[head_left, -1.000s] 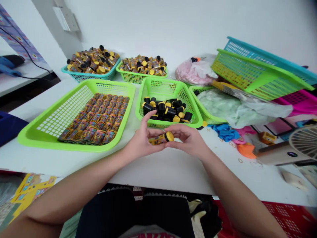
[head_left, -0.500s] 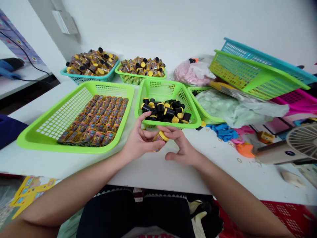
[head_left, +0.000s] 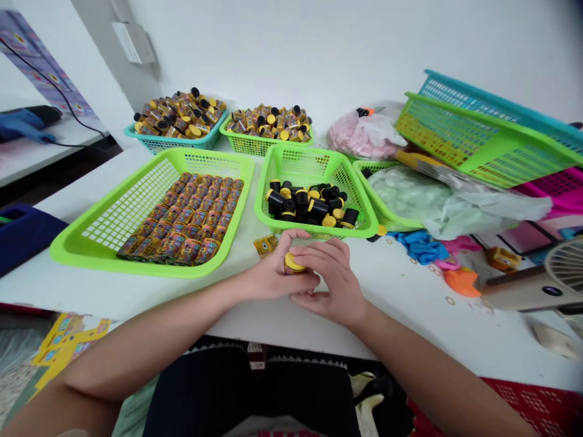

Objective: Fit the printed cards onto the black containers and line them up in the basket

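Observation:
Both hands meet low over the white table, just in front of the small green basket (head_left: 364, 227). My left hand (head_left: 273, 276) wraps around a small tube with a yellow cap (head_left: 292, 263), held upright so the cap faces me. My right hand (head_left: 330, 282) is closed against the same tube from the right, fingers curled over it. A small yellow label piece (head_left: 265, 244) lies on the table just beyond my left hand. The small green basket holds black tubes with yellow caps (head_left: 310, 203). The big green tray (head_left: 113, 206) to the left holds rows of labelled tubes (head_left: 186, 218).
Two baskets of labelled tubes stand at the back, teal (head_left: 175, 121) and green (head_left: 268, 127). Bags of pink (head_left: 359, 133) and pale green pieces (head_left: 419, 194), tilted stacked baskets (head_left: 483, 133), blue and orange scraps (head_left: 423, 249) and a fan (head_left: 546, 285) crowd the right. A dark blue box (head_left: 22, 233) sits left.
The tube was held sideways between both hands above the table; now it stands upright, cap toward me, and both hands have come down close to the tabletop.

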A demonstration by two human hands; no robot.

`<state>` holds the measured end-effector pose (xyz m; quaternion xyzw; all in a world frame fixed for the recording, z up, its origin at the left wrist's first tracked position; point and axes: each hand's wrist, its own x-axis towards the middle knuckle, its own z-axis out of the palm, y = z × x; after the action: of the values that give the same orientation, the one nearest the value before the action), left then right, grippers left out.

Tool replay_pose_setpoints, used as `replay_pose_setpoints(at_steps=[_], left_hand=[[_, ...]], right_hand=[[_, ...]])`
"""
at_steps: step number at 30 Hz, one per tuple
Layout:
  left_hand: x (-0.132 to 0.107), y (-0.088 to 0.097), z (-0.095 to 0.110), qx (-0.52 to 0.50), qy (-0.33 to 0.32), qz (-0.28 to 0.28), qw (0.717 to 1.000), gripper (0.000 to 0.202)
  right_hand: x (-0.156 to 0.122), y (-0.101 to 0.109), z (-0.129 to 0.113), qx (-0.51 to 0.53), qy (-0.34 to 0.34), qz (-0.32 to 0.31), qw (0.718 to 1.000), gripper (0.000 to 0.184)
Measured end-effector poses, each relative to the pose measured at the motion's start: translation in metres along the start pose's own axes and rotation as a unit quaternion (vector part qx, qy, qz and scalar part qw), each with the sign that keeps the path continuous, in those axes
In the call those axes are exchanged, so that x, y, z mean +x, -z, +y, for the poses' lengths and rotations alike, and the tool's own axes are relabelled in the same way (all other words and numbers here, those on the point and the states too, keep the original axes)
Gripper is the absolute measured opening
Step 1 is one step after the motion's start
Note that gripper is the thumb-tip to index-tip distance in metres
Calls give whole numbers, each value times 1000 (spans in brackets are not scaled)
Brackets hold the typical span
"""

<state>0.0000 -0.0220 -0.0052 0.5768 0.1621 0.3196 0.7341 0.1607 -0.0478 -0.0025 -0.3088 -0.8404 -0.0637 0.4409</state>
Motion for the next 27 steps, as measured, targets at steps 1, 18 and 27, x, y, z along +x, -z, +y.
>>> replay_pose_setpoints(at_steps=[1, 18, 27], left_hand=[[-1, 0, 1, -1, -6, -17, 1000, 60], [-14, -20, 12, 284, -126, 218, 925, 58], [-76, -21, 59, 483, -83, 285, 824, 27]], right_hand=[[1, 0, -1, 15, -3, 1, 1000, 50], [0, 7, 8, -194, 135, 86, 968, 16], [25, 3, -7, -40, 113, 35, 992, 48]])
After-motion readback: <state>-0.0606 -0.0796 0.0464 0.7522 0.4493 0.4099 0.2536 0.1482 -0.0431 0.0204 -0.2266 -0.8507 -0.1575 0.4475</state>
